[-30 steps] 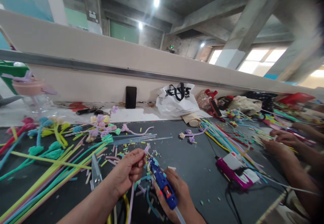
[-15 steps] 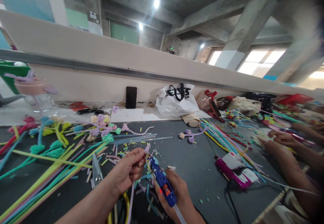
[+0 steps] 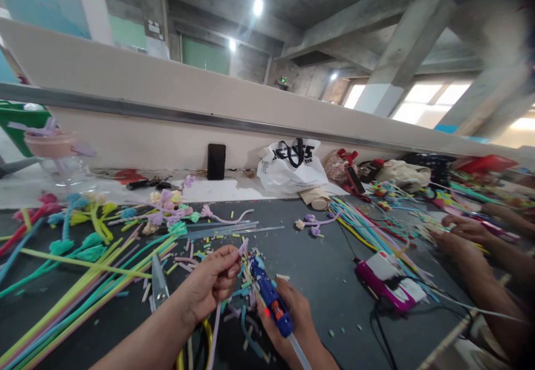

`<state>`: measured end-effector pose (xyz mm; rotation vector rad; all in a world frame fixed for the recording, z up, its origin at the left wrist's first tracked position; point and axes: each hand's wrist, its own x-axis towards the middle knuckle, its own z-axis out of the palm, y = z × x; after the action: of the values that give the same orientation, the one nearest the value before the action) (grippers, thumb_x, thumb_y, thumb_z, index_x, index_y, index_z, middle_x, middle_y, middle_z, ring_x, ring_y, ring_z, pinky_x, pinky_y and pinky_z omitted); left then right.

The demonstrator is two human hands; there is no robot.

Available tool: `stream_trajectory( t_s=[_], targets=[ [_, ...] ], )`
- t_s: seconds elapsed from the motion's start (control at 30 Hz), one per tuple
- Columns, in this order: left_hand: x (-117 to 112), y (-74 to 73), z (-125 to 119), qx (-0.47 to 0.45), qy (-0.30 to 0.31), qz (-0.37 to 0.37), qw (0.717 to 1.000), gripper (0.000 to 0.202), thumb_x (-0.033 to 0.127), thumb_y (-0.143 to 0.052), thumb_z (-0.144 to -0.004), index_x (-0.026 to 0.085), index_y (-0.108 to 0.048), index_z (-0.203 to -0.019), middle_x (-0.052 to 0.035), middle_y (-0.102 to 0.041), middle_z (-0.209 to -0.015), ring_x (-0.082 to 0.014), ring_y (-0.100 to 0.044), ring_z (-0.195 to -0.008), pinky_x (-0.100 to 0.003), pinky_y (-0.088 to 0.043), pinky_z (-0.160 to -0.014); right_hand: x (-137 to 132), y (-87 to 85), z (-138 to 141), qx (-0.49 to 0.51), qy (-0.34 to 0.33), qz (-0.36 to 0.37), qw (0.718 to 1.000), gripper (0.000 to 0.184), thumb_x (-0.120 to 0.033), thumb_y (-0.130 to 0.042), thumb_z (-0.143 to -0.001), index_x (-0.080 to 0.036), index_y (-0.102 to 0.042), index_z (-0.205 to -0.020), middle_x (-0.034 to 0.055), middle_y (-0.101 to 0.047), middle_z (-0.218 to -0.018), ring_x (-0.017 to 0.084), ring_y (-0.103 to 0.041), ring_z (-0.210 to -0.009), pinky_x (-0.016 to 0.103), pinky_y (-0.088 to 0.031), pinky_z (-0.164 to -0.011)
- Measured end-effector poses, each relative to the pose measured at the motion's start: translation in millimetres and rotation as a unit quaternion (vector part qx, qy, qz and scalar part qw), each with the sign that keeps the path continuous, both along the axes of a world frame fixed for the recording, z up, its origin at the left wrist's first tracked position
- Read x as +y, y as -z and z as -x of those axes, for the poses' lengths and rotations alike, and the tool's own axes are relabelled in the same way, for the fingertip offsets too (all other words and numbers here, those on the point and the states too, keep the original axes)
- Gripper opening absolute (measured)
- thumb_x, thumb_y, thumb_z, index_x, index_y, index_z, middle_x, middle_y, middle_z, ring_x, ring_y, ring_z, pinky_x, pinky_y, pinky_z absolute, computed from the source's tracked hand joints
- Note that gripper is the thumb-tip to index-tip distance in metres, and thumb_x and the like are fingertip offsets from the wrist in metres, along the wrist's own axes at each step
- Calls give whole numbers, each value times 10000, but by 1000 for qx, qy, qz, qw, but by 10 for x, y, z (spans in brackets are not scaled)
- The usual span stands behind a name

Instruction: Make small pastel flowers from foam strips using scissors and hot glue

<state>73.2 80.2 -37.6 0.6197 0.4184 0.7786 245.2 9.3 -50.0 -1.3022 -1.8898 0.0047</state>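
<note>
My left hand (image 3: 219,275) pinches a lilac pipe cleaner (image 3: 216,331), whose short top end pokes up past my fingertips and whose long tail hangs below the fist. My right hand (image 3: 295,314) is wrapped round a blue hot glue gun (image 3: 271,297). A clear glue stick (image 3: 300,353) juts from its rear, and a red light glows on its side. The gun's nozzle points up and left, close to the lilac tip; whether they touch I cannot make out. Scissors (image 3: 159,282) with yellow handles lie partly under my left forearm.
Long pipe cleaners (image 3: 96,297) and fuzzy flower pieces (image 3: 167,208) cover the table's left. Cut scraps lie around my hands. Clear glue sticks (image 3: 225,229) lie beyond them. A purple-and-white power strip (image 3: 390,283) with cords sits right, near another person's hands (image 3: 463,236). A phone (image 3: 216,161) leans on the partition.
The glue gun has shifted slightly right, its nozzle drawing a little away from the lilac tip. My left hand stays almost in place.
</note>
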Motion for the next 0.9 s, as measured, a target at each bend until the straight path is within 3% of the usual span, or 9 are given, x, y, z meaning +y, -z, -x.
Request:
stream_trajectory(
  t_s=[0.1,0.17,0.3,0.4,0.47,0.6,0.7,0.8,0.9],
  targets=[
    [6,22,0,-1,2,-1,1000,240,282,-534,-802,176,-372,-659,82,-382,-518,13,-98,-331,-120,-56,-306,-16,12,9,3,16,19,1000,32,-237,-518,-704,-206,-519,-697,22,-579,-626,148,-570,-563,223,-448,-528],
    [14,35,1,1,-8,8,1000,242,285,-553,-789,175,-377,-665,85,-382,-516,16,-93,-334,-120,-52,-308,-35,5,8,-7,-10,24,1000,42,-231,-529,-684,-207,-515,-716,22,-579,-642,152,-569,-579,224,-446,-537],
    [26,46,11,4,-16,28,999,235,287,-579,-772,172,-395,-682,84,-385,-524,15,-87,-347,-119,-48,-312,-61,-179,-88,-29,-45,42,998,101,-261,-539,-692,-202,-504,-767,32,-571,-698,152,-552,-608,226,-434,-544],
    [25,43,25,-2,-20,26,999,239,300,-560,-786,172,-394,-673,83,-365,-520,7,-105,-355,-124,-63,-318,4,-398,-317,-79,38,82,993,152,-317,-557,-713,-190,-488,-758,19,-522,-667,146,-512,-587,235,-406,-542],
    [21,39,34,-3,-18,23,1000,232,296,-547,-797,172,-394,-674,83,-355,-521,3,-111,-360,-128,-69,-326,106,-478,-543,-142,108,133,975,128,-279,-546,-723,-188,-484,-787,32,-526,-753,154,-514,-649,246,-397,-585],
    [11,29,48,9,-13,22,1000,221,289,-540,-803,170,-400,-681,81,-354,-529,3,-123,-363,-133,-79,-337,371,-405,-1010,-204,142,270,930,241,-193,-593,-676,-154,-520,-903,80,-519,-953,191,-534,-825,283,-393,-707],
    [13,23,60,13,-15,20,1000,225,289,-555,-794,167,-404,-679,82,-353,-528,6,-128,-361,-132,-81,-336,531,-340,-1220,-191,128,298,927,318,-199,-666,-622,-145,-556,-916,80,-532,-963,211,-534,-891,303,-390,-769],
    [16,22,69,12,-16,22,1000,220,287,-563,-788,166,-415,-681,83,-358,-527,7,-137,-356,-128,-88,-329,550,-426,-1194,-176,139,293,930,420,-157,-686,-602,-159,-553,-1000,99,-522,-1072,237,-512,-975,350,-379,-825],
    [-3,21,67,13,-18,41,999,200,270,-578,-779,164,-435,-687,86,-353,-519,11,-151,-342,-123,-98,-317,334,-571,-876,-118,157,252,948,395,-158,-567,-745,-180,-484,-1131,106,-492,-1159,208,-491,-1021,364,-373,-867]
  ],
)
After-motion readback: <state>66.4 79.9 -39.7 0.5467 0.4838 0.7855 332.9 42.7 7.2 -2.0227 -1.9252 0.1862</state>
